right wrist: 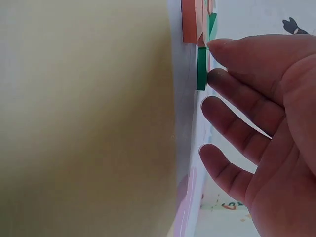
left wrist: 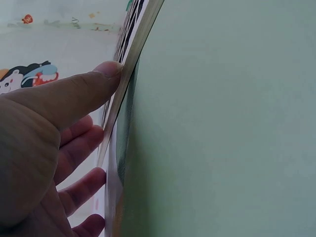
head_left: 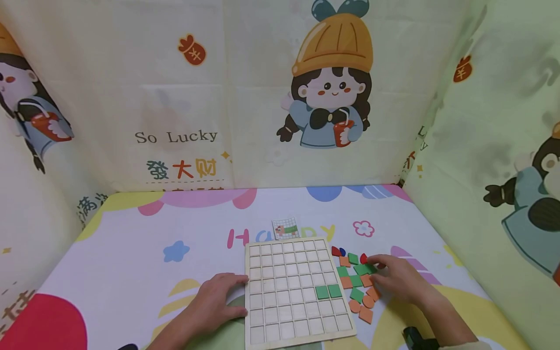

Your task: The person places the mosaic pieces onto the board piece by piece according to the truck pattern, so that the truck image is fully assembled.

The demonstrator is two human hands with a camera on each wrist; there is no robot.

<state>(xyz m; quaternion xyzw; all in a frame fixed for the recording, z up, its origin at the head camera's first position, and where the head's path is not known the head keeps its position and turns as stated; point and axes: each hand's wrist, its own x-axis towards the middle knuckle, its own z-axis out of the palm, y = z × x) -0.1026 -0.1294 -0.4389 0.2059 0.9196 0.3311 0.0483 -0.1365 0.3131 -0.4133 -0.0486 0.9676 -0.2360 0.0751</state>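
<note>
A light wooden grid board (head_left: 285,297) lies on the table, two green square tiles (head_left: 328,291) side by side in cells near its right edge. My left hand (head_left: 214,301) rests against the board's left edge; in the left wrist view the thumb touches the board's rim (left wrist: 140,42). My right hand (head_left: 404,277) is over the loose tiles at the board's right, fingertips at a green square tile (right wrist: 202,69). Thumb and fingers stand apart there, not closed round it. Beside it lie orange squares (head_left: 365,315), orange circles (head_left: 355,306) and red pieces (head_left: 363,258).
A small picture card (head_left: 286,228) with a gridded pattern lies behind the board. A dark blue piece (head_left: 342,252) sits among the far tiles. A black object (head_left: 417,338) shows beneath the right wrist. Printed cloth (head_left: 253,97) hangs behind and at both sides.
</note>
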